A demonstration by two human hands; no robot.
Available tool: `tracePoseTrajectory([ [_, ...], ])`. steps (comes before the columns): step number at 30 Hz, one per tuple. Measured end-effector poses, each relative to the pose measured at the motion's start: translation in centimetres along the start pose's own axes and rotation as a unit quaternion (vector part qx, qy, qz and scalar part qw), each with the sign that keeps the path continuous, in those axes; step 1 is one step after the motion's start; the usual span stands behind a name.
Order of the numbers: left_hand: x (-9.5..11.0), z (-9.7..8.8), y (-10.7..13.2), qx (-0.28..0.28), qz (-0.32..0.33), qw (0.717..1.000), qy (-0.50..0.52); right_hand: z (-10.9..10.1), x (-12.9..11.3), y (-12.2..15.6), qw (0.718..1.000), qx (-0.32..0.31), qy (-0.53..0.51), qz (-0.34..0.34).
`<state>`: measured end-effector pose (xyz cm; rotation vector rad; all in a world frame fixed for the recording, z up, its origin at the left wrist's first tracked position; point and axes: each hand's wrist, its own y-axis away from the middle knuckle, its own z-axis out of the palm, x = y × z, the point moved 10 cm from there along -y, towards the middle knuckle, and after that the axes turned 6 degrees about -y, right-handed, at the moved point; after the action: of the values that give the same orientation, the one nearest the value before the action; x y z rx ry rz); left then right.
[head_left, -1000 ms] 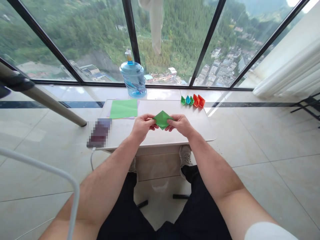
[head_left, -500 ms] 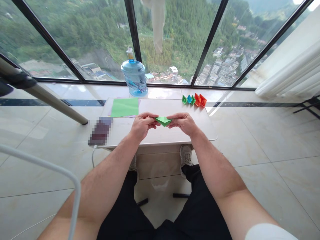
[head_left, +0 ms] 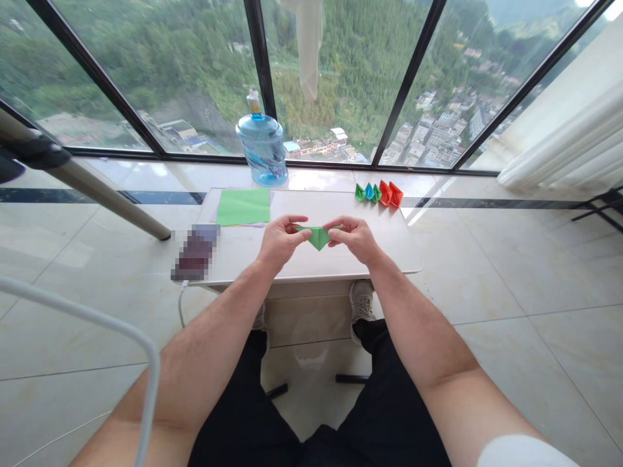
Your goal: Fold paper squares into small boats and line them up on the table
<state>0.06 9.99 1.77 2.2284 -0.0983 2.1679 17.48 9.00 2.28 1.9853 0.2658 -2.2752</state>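
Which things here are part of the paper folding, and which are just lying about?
In use: folded green paper, pinched by left hand and right hand; spare green sheets; row of folded boats; table.
Lying about: water jug, metal pole, curtain.

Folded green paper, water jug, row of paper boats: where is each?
folded green paper (head_left: 318,237), head view, middle of the triangle.
water jug (head_left: 263,150), head view, blue body.
row of paper boats (head_left: 376,194), head view, third boat, green.
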Motion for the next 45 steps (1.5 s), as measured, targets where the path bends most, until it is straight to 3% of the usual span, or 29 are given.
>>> tracePoseTrajectory([
  [8,-0.2,0.4,0.1,-0.009,0.009,0.997,-0.070,0.4,0.5,-0.3,0.990,0.043,0.126,-0.034],
  [16,0.1,0.7,0.0,-0.049,0.005,0.999,0.021,-0.6,0.5,-0.3,0.995,0.069,0.071,-0.018],
  [26,-0.5,0.9,0.3,-0.060,-0.033,0.997,0.028,-0.2,0.7,-0.3,0.998,0.055,0.039,-0.009],
  [45,-0.8,0.4,0.1,-0.025,-0.044,0.997,0.060,0.9,0.9,-0.3,0.995,0.019,0.102,-0.008],
])
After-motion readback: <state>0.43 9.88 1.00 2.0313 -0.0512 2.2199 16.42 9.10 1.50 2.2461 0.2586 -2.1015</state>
